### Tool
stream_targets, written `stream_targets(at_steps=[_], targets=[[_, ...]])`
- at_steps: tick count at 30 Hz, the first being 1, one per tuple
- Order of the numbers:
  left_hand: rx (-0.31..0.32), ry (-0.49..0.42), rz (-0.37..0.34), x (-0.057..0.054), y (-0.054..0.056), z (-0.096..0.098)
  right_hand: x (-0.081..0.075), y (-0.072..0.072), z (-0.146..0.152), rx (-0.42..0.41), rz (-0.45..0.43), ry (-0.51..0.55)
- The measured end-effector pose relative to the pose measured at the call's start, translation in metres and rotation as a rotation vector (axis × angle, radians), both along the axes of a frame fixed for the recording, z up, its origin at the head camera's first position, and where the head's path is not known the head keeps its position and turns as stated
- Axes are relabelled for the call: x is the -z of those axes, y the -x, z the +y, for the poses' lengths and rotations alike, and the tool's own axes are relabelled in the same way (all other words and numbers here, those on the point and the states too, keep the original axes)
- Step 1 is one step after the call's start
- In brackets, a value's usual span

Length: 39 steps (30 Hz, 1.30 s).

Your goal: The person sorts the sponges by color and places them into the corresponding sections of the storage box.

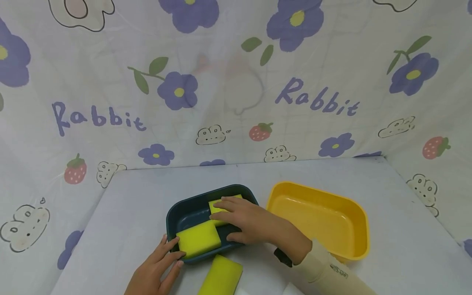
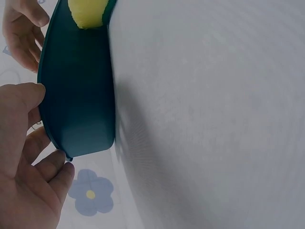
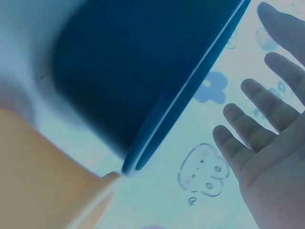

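A dark teal plastic basin (image 1: 191, 221) sits on the table with two yellow sponges inside, a front one (image 1: 199, 238) and a back one (image 1: 217, 208). My left hand (image 1: 156, 266) holds the basin's front-left rim, thumb and fingers on either side, fingertips beside the front sponge. In the left wrist view this hand (image 2: 31, 157) grips around the rim's corner. Over the basin's right part, my right hand (image 1: 247, 221) partly covers the back sponge. Its fingers look spread in the right wrist view, and that hand (image 3: 271, 138) holds nothing there. Another yellow sponge (image 1: 223, 276) lies in front of the basin.
A yellow basin (image 1: 317, 209) stands right of the teal one, with my right forearm passing in front of it. A small white item (image 1: 292, 289) shows at the bottom edge. Behind the white table (image 1: 147, 184) hangs a printed curtain (image 1: 228, 102).
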State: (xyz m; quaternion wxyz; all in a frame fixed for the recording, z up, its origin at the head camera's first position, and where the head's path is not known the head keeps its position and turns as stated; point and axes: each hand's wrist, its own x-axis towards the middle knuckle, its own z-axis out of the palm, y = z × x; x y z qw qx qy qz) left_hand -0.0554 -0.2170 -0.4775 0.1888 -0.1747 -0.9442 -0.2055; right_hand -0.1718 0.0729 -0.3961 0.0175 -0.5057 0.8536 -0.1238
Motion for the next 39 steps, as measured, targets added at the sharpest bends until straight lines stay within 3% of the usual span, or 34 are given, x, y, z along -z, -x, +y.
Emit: stream_targets(at_steps=[15, 21, 26, 39], targets=[[-0.014, 0.010, -0.023, 0.000, 0.000, 0.000, 0.005, -0.035, -0.008, -0.202, 0.041, 0.034], [-0.028, 0.012, -0.040, 0.000, -0.001, 0.001, 0.012, -0.048, -0.015, -0.305, -0.036, 0.022], [-0.025, 0.004, -0.029, 0.000, -0.001, 0.002, 0.016, -0.057, -0.018, -0.348, -0.070, 0.027], [-0.017, -0.003, -0.016, 0.000, -0.001, 0.001, 0.028, -0.072, -0.022, -0.440, -0.056, 0.084]])
